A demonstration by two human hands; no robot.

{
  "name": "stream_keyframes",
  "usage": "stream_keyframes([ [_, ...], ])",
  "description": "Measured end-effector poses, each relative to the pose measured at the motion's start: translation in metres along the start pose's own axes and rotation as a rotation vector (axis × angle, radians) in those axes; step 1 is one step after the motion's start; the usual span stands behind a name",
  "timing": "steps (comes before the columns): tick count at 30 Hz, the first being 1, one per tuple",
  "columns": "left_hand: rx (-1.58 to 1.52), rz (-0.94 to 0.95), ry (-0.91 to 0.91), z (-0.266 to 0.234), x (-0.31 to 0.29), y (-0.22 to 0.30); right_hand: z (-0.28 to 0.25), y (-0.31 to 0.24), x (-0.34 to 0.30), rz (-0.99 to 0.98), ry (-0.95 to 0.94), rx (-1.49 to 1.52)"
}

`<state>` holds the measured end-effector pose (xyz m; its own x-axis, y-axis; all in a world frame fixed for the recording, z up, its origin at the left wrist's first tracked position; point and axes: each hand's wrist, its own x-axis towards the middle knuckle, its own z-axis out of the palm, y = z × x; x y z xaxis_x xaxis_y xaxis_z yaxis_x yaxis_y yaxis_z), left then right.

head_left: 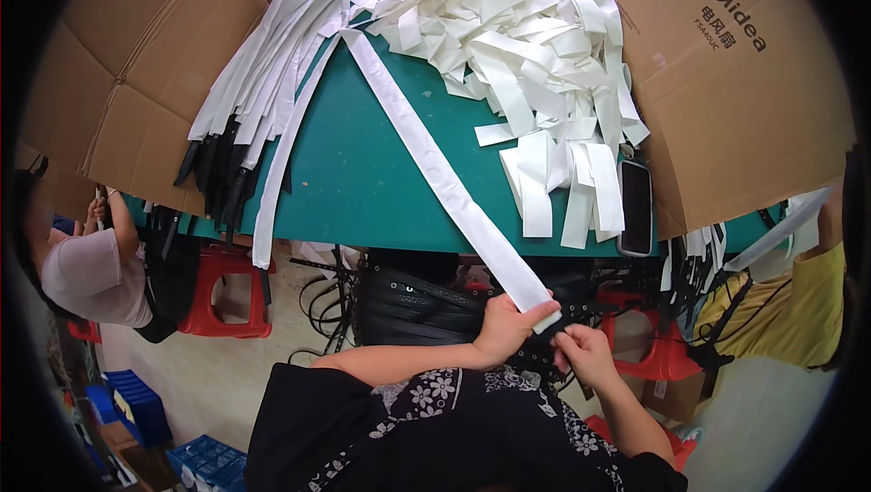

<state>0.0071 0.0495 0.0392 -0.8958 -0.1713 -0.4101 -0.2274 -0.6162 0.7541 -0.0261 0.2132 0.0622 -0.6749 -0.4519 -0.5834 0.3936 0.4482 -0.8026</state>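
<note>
A long white strip [426,156], flat like a sleeve, runs from the far part of the green table [363,192] down over its near edge. My left hand [506,327] is closed around the strip's near end, thumb on top. Close beside that end, my right hand [588,354] is closed in a pinch; a dark bit shows at its fingertips, too small to name. Black belts [413,306] with metal eyelets lie below the table edge, to the left of my hands.
White strips with black belt ends [240,142] hang at the left, and loose white strips [535,47] are heaped at the far right. A phone [635,208] lies by the right cardboard box [735,83]. Co-workers sit on both sides, near red stools [227,288].
</note>
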Motion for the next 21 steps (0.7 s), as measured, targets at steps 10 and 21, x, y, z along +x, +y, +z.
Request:
stream_keyframes([
  [10, 0.074, -0.059, -0.088, -0.003, -0.003, -0.01, 0.012, -0.019, -0.003, -0.053, -0.052, 0.02],
  [21, 0.079, -0.056, -0.127, 0.007, -0.011, -0.026, 0.012, -0.004, -0.012, 0.014, 0.019, 0.053],
])
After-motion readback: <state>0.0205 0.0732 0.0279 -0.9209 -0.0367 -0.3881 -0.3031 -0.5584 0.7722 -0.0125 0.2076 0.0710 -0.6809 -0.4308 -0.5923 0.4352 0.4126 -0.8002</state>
